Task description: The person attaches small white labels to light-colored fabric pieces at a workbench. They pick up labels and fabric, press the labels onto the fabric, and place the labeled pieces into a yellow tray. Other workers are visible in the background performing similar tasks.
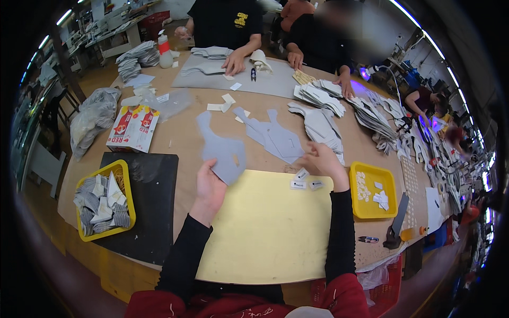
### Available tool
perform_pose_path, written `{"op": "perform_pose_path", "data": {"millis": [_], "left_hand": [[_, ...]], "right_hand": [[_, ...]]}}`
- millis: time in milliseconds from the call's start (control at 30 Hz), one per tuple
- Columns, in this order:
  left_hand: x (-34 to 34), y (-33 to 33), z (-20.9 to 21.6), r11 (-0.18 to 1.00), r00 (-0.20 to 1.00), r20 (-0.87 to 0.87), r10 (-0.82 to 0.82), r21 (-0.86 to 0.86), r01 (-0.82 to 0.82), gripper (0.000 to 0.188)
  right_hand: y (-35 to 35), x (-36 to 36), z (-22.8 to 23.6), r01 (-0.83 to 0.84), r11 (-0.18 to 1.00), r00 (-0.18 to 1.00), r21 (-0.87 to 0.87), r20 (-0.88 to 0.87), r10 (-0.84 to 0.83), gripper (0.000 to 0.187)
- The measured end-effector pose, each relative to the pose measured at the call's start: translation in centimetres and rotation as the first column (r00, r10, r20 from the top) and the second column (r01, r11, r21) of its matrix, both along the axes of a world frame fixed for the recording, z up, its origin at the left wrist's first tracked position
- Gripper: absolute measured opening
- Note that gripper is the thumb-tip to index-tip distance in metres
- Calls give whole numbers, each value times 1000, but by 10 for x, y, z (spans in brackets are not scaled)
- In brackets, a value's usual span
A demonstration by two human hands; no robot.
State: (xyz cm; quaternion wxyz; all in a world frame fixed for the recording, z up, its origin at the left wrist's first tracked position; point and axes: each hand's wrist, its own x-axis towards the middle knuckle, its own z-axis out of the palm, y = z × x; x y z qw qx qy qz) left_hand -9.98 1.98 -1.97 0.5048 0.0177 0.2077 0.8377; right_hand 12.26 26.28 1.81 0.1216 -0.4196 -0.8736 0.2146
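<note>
I am viewing the left hand (210,186) as it is grasping a flat grey piece (227,151) by its lower edge. The piece is being held above the worktop (185,127), near the far edge of the yellow sheet (265,233); its narrow neck is pointing away from the wearer and a slot is showing in its body.

I am seeing the right hand (324,160) with its fingers loosely bent and parted, gripping nothing that I am able to see. It is hovering at the right end of some overlapping grey cutouts (283,139); I cannot tell whether the fingertips are touching them. Just below this hand, three small white tags (298,185) are lying near the sheet's far right corner.

To the left, a yellow tray (128,191) is standing on a black mat (154,222) and carrying grey and white scraps. To the right, a second yellow tray (365,213) is holding small white pieces, and snips (368,239) are lying below it. Beyond the right hand, a stack of grey pieces (319,127) is resting on the worktop. Across from the wearer, a co-worker's hand (234,63) is resting near another grey piece (205,68).
</note>
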Motion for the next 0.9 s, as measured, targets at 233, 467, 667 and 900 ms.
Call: {"op": "perform_pose_path", "data": {"millis": [233, 467, 667, 900], "left_hand": [[51, 5, 1, 937, 945, -189, -267, -279, 209, 45], [66, 3, 7, 872, 896, -287, -339, -453, 184, 39], [68, -6, 16, 929, 239, -958, -156, -224, -294, 39], [82, -23, 19, 858, -524, -774, -356, -493, 144, 29]], "right_hand": [[-21, 59, -5, -328, 941, 943, -84, 29, 332, 40], [-44, 91, -28, -160, 985, 983, -64, -98, 154, 31], [-65, 83, -24, -184, 784, 797, -593, -557, -235, 23], [-86, 77, -10, -262, 628, 739, -733, -571, -357, 32]]}}
